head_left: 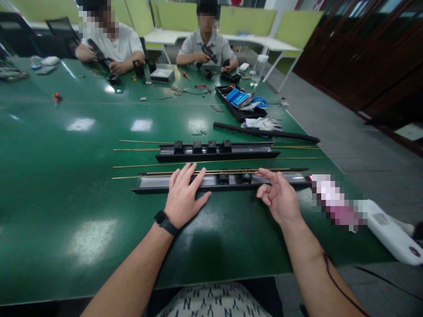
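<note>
My left hand [185, 193] lies with fingers spread across the near black-edged channel [152, 183], its fingertips at the thin brass-coloured rods [220, 172]. To the right, my right hand [280, 196] is over the same channel, index finger stretched toward the rods and the other fingers partly curled; nothing shows in its grasp. Between the hands, two small black blocks, a left one [224, 178] and a right one [246, 177], sit in the channel. Behind it, a second channel [218, 156] holds several similar blocks. A long rod [148, 165] lies between the channels.
Behind the channels are a black tube [267, 132], white gloves [262, 123] and a black tray [228, 105] with blue items. A white device [386, 229] is at the right edge. Across the green table [59, 185], two people handle dark tools; a clear bottle [259, 70] stands nearby.
</note>
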`<state>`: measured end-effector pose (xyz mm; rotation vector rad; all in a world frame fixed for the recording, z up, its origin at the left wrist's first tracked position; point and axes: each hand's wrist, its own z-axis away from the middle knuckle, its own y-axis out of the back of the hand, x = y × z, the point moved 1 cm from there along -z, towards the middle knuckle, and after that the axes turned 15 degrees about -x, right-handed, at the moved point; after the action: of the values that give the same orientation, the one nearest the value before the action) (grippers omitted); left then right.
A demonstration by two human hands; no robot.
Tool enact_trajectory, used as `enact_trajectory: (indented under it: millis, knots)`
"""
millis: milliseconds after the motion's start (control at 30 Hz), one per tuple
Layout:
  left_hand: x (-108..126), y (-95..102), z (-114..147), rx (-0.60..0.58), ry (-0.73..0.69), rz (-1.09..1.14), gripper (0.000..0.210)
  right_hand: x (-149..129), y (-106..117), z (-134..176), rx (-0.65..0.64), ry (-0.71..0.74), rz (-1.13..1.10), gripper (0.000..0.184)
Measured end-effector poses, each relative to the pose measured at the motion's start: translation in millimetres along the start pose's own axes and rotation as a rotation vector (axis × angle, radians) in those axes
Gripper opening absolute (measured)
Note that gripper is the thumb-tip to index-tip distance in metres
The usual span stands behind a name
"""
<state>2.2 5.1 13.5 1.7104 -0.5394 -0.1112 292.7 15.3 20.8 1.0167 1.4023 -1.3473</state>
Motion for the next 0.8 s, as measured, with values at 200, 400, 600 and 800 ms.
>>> enact_trajectory:
  millis: [200, 400, 600, 800]
  knots:
    - [0.4, -0.8, 0.3, 0.009, -0.005, 0.0, 0.065, -0.6, -2.1, 0.8, -0.034, -0.01, 0.024, 0.047]
    - [0.2, -0.8, 0.3, 0.01, -0.006, 0.003, 0.065, -2.1, -4.4, 2.3, -0.055, -0.024, 0.04, 0.049]
    - [-0.6, -1.0, 0.5, 0.009, -0.006, 0.001, 0.065, -1.8, -4.1, 1.7, -0.039, -0.023, 0.027, 0.049]
    - [0.0, -0.6, 0.4, 0.002, -0.003, -0.005, 0.065, -1.7, -4.3, 1.2, -0.033, -0.014, 0.016, 0.048]
